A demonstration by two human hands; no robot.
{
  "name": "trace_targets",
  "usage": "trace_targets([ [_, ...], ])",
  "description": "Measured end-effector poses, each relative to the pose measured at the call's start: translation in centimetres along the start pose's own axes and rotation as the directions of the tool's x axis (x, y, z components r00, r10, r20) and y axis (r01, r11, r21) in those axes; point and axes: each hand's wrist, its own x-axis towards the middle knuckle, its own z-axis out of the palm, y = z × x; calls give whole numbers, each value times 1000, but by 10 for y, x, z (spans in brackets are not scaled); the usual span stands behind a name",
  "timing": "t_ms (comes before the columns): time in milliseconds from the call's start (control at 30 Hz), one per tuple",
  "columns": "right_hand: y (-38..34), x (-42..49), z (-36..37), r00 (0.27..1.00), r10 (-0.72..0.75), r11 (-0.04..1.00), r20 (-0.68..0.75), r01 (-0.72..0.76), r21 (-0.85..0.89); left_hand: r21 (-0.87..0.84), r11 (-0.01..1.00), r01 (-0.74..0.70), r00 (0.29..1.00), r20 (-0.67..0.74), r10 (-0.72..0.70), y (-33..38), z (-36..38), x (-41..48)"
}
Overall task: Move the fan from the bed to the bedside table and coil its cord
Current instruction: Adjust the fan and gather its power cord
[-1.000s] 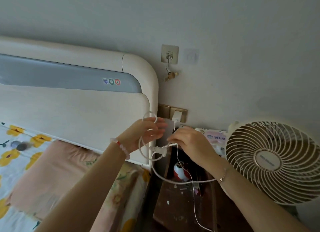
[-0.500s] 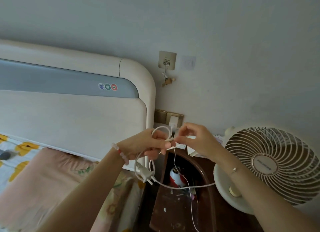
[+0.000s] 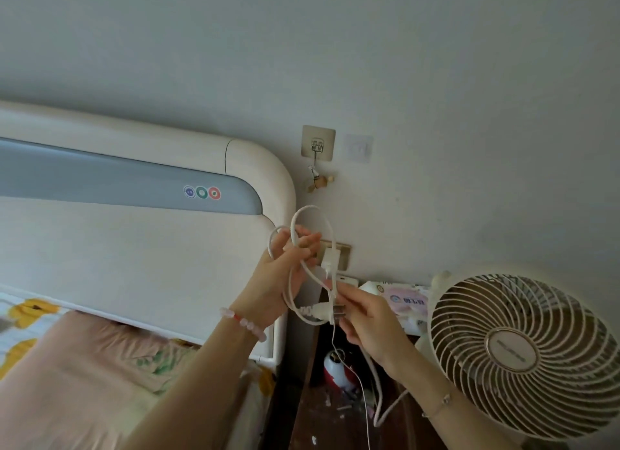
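Note:
The cream fan (image 3: 523, 352) stands at the right on the dark wooden bedside table (image 3: 312, 422), grille facing me. Its white cord (image 3: 295, 228) is looped in two or three turns around my left hand (image 3: 285, 272), which is raised in front of the headboard corner. My right hand (image 3: 365, 318) pinches the plug end (image 3: 327, 312) of the cord just below the left hand. More cord (image 3: 379, 399) trails down past my right wrist toward the fan's base.
A padded cream and grey headboard (image 3: 134, 231) fills the left, with pink bedding (image 3: 84, 365) below. A wall socket (image 3: 335, 255) holds a white charger whose thin cable hangs down. A tissue pack (image 3: 406, 298) and a red-white object (image 3: 335, 369) sit on the table. A wall hook (image 3: 318, 144) hangs above.
Both hands have risen. Another loop of cord has gone around my left hand, and my right hand has shifted from the cord's run to the plug end.

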Motion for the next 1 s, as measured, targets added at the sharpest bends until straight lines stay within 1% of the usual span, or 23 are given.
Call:
trace_targets([
  [67,-4,-1,-3,998,-50,991,45,55,-123,-13,999,34,999,-1,-34,-5,3,1],
  [133,-10,-1,-11,991,-70,955,112,99,-278,-71,988,139,989,53,-135,-7,5,3],
  [200,-14,0,-19,982,-33,920,186,102,-378,-128,972,195,979,88,-185,-12,6,7],
  [233,-16,0,-21,978,-5,912,208,90,-400,-176,967,184,982,75,-173,-15,6,9],
  [300,-17,-1,-24,973,27,920,229,66,-385,-239,960,144,990,27,-141,-18,8,15],
  [367,-15,-5,-26,973,36,950,227,38,-311,-294,949,111,992,-18,-122,-14,7,22],
  [433,-12,-11,-30,972,59,969,228,-2,-246,-367,927,76,994,-39,-97,-5,3,27],
  [500,-8,-18,-32,960,98,976,262,-42,-213,-447,894,11,998,-53,-38,9,-4,31],
  [567,-3,-27,-31,949,139,954,283,-52,-296,-507,857,-95,994,-101,51,24,-12,34],
  [600,1,-30,-31,954,152,927,260,-46,-373,-503,851,-153,985,-152,87,31,-15,35],
  [667,8,-34,-29,971,138,831,196,-6,-557,-445,858,-258,943,-309,123,37,-18,36],
  [700,11,-34,-28,971,115,767,208,46,-640,-402,867,-295,912,-389,130,36,-18,35],
  [733,12,-34,-27,961,101,699,258,116,-706,-362,880,-307,886,-446,125,32,-19,34],
  [767,11,-33,-26,941,100,629,325,193,-753,-337,898,-284,879,-465,104,27,-20,32],
  [800,10,-31,-26,915,116,542,385,266,-797,-331,919,-215,897,-440,51,19,-20,31],
  [833,9,-29,-27,893,132,438,431,338,-833,-325,941,-92,926,-376,-40,11,-20,29],
  [867,9,-27,-28,875,149,336,461,394,-856,-280,957,74,940,-302,-161,1,-19,26],
  [900,10,-25,-28,863,161,267,479,429,-863,-178,954,242,926,-250,-282,-11,-18,23],
  [933,12,-24,-28,857,168,230,488,447,-864,-34,923,384,895,-230,-381,-25,-18,21],
  [967,15,-24,-28,859,153,218,489,454,-864,119,868,482,865,-225,-449,-41,-17,19],
  [1000,16,-24,-28,865,117,221,488,457,-862,274,798,537,843,-211,-495,-58,-16,18],
])
